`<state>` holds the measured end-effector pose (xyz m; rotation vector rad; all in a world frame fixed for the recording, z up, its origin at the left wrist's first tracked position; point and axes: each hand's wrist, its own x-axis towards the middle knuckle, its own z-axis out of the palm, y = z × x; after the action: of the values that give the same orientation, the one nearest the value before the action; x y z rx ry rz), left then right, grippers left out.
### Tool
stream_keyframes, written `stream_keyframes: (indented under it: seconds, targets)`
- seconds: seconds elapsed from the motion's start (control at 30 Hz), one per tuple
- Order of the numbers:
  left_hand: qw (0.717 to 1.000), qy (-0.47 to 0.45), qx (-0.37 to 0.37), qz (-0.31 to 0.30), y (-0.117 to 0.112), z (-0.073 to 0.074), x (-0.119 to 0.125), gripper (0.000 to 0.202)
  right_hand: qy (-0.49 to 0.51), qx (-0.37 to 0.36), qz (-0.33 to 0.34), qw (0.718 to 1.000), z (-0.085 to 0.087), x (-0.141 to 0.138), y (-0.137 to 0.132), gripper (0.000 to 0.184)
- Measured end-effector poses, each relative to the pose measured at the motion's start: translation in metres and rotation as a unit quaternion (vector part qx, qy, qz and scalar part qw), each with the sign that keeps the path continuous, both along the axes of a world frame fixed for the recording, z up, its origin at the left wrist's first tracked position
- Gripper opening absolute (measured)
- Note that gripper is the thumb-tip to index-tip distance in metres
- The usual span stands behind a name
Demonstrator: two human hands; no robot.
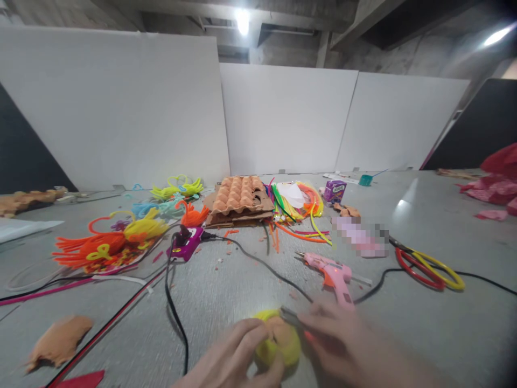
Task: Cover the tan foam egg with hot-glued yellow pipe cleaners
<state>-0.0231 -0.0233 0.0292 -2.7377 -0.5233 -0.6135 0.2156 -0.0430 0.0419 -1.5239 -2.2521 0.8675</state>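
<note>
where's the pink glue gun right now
In the head view, the pink glue gun lies right of centre, just beyond the right hand and to the left of the scissors.

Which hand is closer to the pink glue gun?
Right. The right hand is close to the glue gun, just below it in the picture; the left hand is farther off, lower and to the left.

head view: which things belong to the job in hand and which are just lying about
In the job:
- yellow-and-tan piece, in the left hand
- grey tool, in the right hand, too blurred to identify
- probably the pink glue gun, close by

Apparently lying about:
- purple box
- teal container
- crumpled red material
</note>
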Motion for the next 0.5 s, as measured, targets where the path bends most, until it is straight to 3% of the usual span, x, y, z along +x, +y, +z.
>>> stream_keyframes:
  seconds: [0.13, 0.23, 0.33, 0.5]
  targets:
    - [0.994, -0.106, -0.004, -0.031, 0.008, -0.026, 0.005, 0.030, 0.040, 0.058, -0.010, 0.997, -0.013, 0.008, 0.005, 0.016]
    - [0.990, -0.137, -0.028, -0.034, 0.012, -0.038, 0.006, 0.026, 0.051, 0.081, -0.023, 0.995, -0.012, 0.007, 0.011, 0.023]
    - [0.986, -0.155, -0.044, -0.047, 0.013, -0.040, 0.007, 0.028, 0.035, 0.038, -0.021, 0.998, -0.002, 0.002, 0.012, 0.025]
    - [0.955, -0.256, -0.144, -0.042, 0.013, -0.043, 0.012, 0.028, 0.020, -0.026, -0.039, 0.999, 0.007, -0.004, 0.008, 0.025]
